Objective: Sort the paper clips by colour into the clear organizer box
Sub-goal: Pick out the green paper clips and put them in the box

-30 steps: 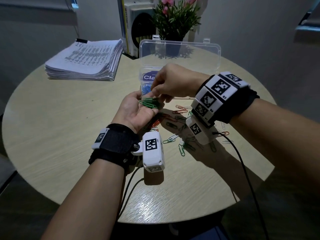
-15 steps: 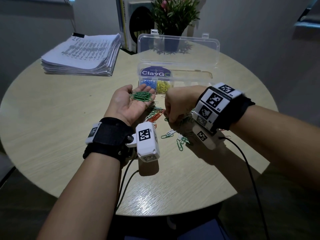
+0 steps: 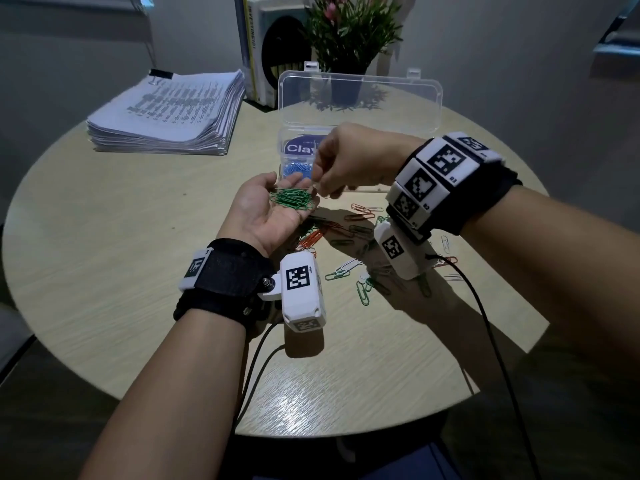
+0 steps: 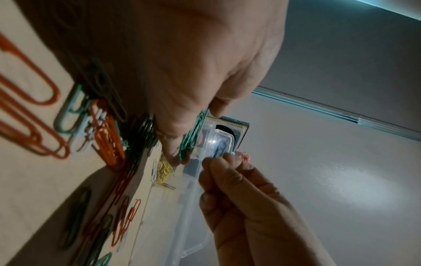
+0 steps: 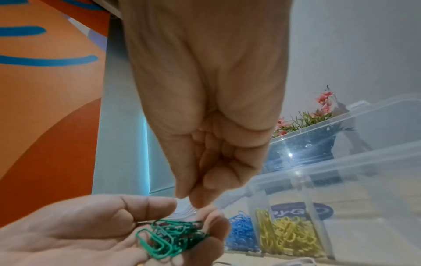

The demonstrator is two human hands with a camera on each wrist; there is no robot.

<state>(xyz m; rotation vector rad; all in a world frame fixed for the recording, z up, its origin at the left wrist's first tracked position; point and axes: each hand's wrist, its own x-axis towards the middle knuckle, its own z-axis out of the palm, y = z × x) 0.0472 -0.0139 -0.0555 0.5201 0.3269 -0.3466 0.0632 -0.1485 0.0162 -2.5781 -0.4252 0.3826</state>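
My left hand [image 3: 277,206] lies palm up over the table and carries a pile of green paper clips [image 3: 292,200], also seen in the right wrist view [image 5: 168,237]. My right hand [image 3: 323,188] hovers just above the left fingertips with thumb and forefinger pinched together [image 5: 189,199]. No clip shows between them. Behind the hands stands the clear organizer box [image 3: 360,98] with its lid up. Blue clips [image 5: 241,232] fill one compartment and yellow clips [image 5: 289,235] the one beside it. Loose orange, green and white clips [image 3: 346,233] lie scattered under my hands.
A thick stack of printed paper [image 3: 166,112] sits at the back left of the round table [image 3: 104,271]. Books [image 3: 263,46] and a potted plant [image 3: 349,36] stand behind the box. Black cables [image 3: 485,323] trail from both wrists over the front edge.
My right hand has risen from the loose clips on the table and now hangs pinched above the left fingertips. The left hand stays palm up with the green pile.
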